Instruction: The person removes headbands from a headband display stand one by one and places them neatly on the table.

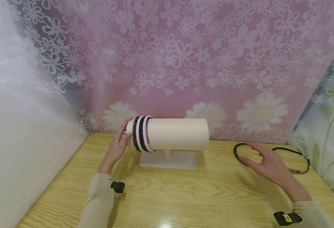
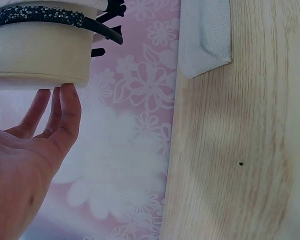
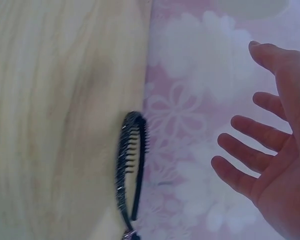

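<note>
A cream cylinder lies level on a short post above a pale base. Several headbands, black and pink in turn, sit around its left part; the leftmost is a black glittery headband. My left hand touches the cylinder's left end, fingertips right at its rim. Over the table's right side, my right hand is spread with nothing in it. Just beyond its fingertips lies a black toothed headband, glittery in the right wrist view. A second dark headband lies partly behind this hand.
The wooden table ends at the back against a pink floral curtain. A white sheet hangs along the left edge, and a leaf-patterned curtain borders the right.
</note>
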Demonstrator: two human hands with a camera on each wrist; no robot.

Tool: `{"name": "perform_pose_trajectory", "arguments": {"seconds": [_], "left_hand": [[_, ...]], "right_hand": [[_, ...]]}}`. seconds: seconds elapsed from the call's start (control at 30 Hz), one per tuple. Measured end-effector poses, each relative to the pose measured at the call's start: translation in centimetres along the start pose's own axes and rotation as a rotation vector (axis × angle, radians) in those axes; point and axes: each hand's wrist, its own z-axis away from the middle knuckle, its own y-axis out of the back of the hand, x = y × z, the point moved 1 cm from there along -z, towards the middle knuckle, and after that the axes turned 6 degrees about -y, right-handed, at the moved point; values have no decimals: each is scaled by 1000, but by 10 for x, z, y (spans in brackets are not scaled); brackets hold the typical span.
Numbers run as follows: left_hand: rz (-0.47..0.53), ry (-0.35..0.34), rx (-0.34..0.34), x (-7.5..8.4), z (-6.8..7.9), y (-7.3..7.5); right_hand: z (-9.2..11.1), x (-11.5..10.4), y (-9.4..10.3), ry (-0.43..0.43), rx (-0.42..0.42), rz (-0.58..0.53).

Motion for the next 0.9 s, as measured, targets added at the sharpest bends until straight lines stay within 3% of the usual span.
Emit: {"name": "perform_pose_trajectory", "arguments": {"seconds": [0.37, 0.9], "left_hand": [[-20, 12, 6, 0, 1, 1], [6, 18, -9, 1, 1, 1]], "right_hand": [[-3, -29, 6, 71, 54, -11], [-13, -43, 16, 143, 66, -29]]}}
